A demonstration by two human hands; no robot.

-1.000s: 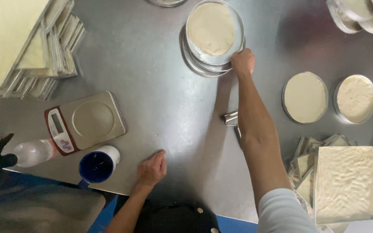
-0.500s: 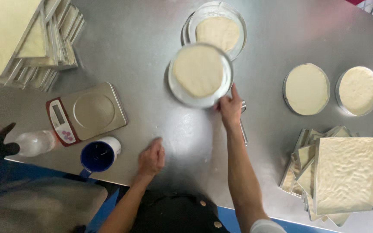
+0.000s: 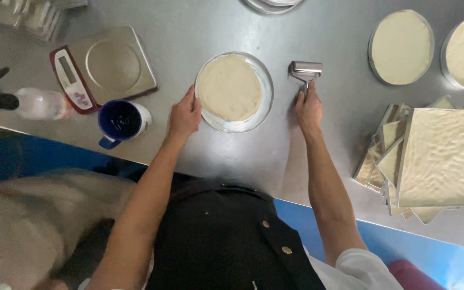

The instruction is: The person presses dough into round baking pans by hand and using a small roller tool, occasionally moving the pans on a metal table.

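A round metal pan (image 3: 265, 102) with a flat disc of pale dough (image 3: 229, 87) lies on the steel table in front of me. My left hand (image 3: 185, 115) rests against the pan's left rim, fingers on its edge. My right hand (image 3: 309, 107) closes around the handle of a small metal roller (image 3: 305, 70) that lies just right of the pan.
A kitchen scale (image 3: 103, 65), a blue mug (image 3: 123, 121) and a clear bottle (image 3: 41, 103) stand at the left. Two more dough-filled round pans (image 3: 401, 46) sit at the back right. A stack of rectangular dough trays (image 3: 441, 158) occupies the right side.
My right hand brought the dough pan from the far stack down in front of me, let it go and moved to the roller. My left hand moved up to the pan's rim.
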